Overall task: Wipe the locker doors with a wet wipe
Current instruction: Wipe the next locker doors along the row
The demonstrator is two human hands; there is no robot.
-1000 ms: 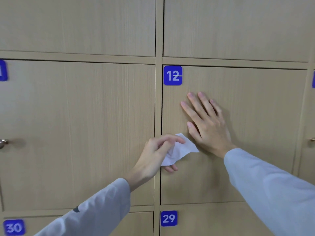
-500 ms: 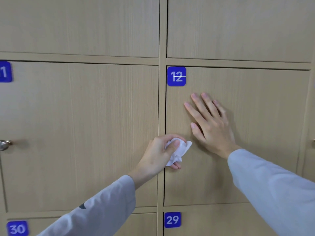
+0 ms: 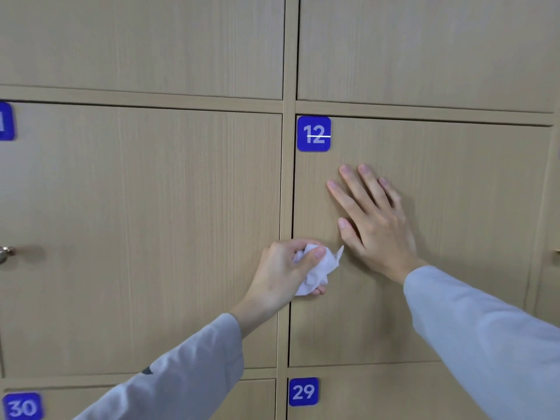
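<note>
While bunched in the left hand [image 3: 283, 272], wet wipe [image 3: 318, 268] sits at the left edge of door 12 [image 3: 439, 237], roughly mid-height, right beside the vertical frame strip [image 3: 286, 207]. Pinched between thumb and curled fingers; thumb over the front, one fingertip showing under the wad. Cannot tell how much of the wipe actually contacts the door surface.

Right hand [image 3: 372, 219] flat on the same door, fingers straight and spread, pointing up-left toward the blue 12 plate [image 3: 313, 134]. Holding nothing, just pressing. Heel of the palm close to the wipe's free corner, not touching it.

Handling notes on the wipe:
- Light, limp, no stiffness. Crumples instantly, already a wad with one loose tip sticking out right.
- Likely damp, so probably clings to skin and drags on the laminate rather than sliding.
- Tears easily if snagged on a door edge or the knob [image 3: 4, 253] at far left.
- Best held flattened under straight fingers, not balled, for more contact area.
- If kept pinched, grip the centre of the wad so loose ends trail.

Likely risk: wad rolling up under pressure, streaky coverage.
</note>
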